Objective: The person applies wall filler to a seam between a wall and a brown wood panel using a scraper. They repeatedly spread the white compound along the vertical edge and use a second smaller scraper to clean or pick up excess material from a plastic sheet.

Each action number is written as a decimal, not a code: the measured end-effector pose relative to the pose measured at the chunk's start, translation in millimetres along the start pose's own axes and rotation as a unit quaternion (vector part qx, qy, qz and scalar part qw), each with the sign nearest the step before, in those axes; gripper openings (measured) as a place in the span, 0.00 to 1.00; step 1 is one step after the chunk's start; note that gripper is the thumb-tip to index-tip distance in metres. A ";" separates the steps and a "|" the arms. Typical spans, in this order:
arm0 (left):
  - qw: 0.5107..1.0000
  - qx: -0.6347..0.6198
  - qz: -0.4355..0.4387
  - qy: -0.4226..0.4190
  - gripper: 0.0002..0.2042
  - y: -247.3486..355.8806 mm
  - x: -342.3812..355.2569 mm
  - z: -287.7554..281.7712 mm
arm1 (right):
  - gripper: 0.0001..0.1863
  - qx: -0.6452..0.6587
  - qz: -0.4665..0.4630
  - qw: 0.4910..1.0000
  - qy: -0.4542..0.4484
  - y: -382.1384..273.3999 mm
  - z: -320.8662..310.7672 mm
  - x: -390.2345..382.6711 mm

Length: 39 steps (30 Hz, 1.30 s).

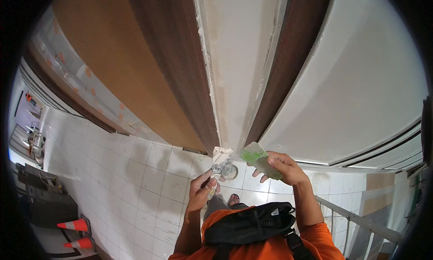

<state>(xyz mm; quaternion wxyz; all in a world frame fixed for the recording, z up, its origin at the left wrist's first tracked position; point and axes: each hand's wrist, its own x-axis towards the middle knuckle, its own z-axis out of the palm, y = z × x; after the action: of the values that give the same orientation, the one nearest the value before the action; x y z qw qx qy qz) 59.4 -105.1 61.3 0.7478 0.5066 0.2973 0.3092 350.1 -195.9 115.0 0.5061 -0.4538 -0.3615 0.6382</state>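
My left hand [204, 188] grips a putty knife [221, 155] by its handle, with pale paste on its blade. My right hand [284, 167] holds a flat green spreader [256, 157], smeared and angled toward the knife; the two tools are a little apart. Below and between them a round container [229, 172] shows beside the knife, apparently at floor level. Above my hands a white wall strip [237, 61] with rough paste along its edges runs between two dark brown wooden trims [176, 66].
A tan board [103, 39] and a white panel [356, 88] flank the trims. Two orange cones [74, 225] and dark bins [54, 201] stand at lower left on the tiled floor [135, 188]. A metal railing [361, 224] runs at lower right. A black bag [248, 221] is strapped to my front.
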 end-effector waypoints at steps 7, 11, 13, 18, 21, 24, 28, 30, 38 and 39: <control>1.000 0.007 -0.011 -0.009 0.21 -8.8 -2.0 -5.2 | 0.34 0.113 -0.013 0.993 0.027 17.9 11.8 -2.2; 1.000 0.011 -0.008 -0.003 0.21 -7.8 -3.1 0.2 | 0.34 0.119 -0.009 0.992 0.039 20.3 14.4 -3.8; 0.998 0.051 0.015 0.015 0.22 -9.4 -2.0 0.9 | 0.33 0.121 -0.004 0.992 0.037 20.6 13.0 -3.5; 0.998 0.051 0.019 0.011 0.22 -6.5 -0.3 5.2 | 0.27 0.019 -0.017 0.995 0.094 23.4 12.0 -5.0; 0.999 0.049 0.018 0.006 0.22 -11.1 -0.8 2.9 | 0.21 -0.268 -0.186 0.931 0.167 15.7 27.1 -0.8; 0.999 0.045 0.030 0.007 0.21 -14.4 -2.6 1.4 | 0.20 -0.216 -0.085 0.963 0.138 -1.6 32.9 -4.0; 0.996 0.072 0.056 0.022 0.20 -14.6 -2.2 4.6 | 0.17 -0.187 -0.043 0.972 0.136 -4.0 27.6 -8.7; 0.995 0.076 0.059 0.020 0.20 -16.3 -1.9 3.2 | 0.19 -0.235 -0.039 0.963 0.129 -2.6 22.0 -9.4; 0.999 -0.002 0.013 0.036 0.19 -25.1 -1.9 3.2 | 0.18 0.046 0.046 0.994 0.092 23.9 9.4 -4.0; 0.999 -0.025 0.009 0.046 0.20 -24.5 -1.8 4.6 | 0.17 0.074 0.053 0.990 0.109 25.4 9.4 -3.7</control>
<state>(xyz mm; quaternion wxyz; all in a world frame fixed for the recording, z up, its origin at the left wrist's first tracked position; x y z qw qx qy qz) 65.7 -116.4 40.0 0.7427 0.4758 0.3196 0.3462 333.4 -205.3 95.4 0.5401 -0.5004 -0.2320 0.6356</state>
